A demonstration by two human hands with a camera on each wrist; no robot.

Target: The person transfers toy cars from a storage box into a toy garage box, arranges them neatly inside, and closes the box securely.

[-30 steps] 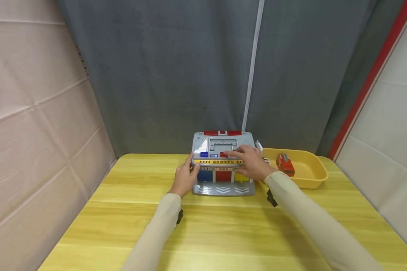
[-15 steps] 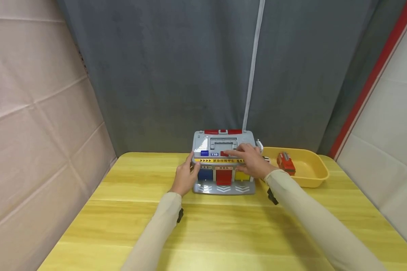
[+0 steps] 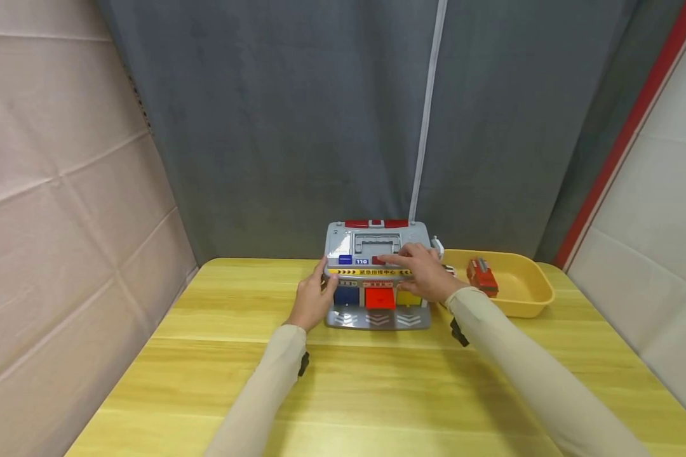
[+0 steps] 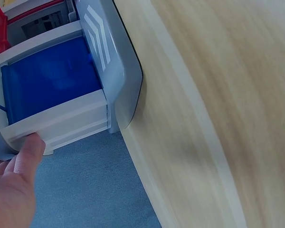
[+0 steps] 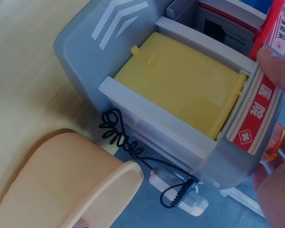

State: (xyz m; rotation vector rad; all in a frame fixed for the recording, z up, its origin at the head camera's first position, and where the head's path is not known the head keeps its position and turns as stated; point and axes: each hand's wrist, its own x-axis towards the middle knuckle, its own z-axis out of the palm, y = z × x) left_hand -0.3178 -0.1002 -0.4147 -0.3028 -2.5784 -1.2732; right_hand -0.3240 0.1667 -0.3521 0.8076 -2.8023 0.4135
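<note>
A grey toy rescue garage (image 3: 340, 241) stands at the table's far edge, with blue (image 3: 346, 296), red (image 3: 380, 298) and yellow (image 3: 409, 298) doors. The red door is swung outward and up; the other doors hang down. My left hand (image 3: 310, 301) grips the garage's left front corner, its thumb against the side wall in the left wrist view. My right hand (image 3: 429, 276) holds the front roof edge on the right, thumb below and fingers above. Its index finger lies on the red roof button (image 3: 378, 259), partly covering it. A blue button (image 3: 345, 259) sits further left.
To the right stands a yellow bin (image 3: 520, 279) with a red toy fire truck (image 3: 481, 277) in it. A white piece with a coiled black cord (image 5: 116, 128) hangs at the garage's right side. Behind the table hangs a grey curtain (image 3: 274, 139).
The red door has swung from hanging down to sticking outward at the front. Both hands have stayed in place on the garage.
</note>
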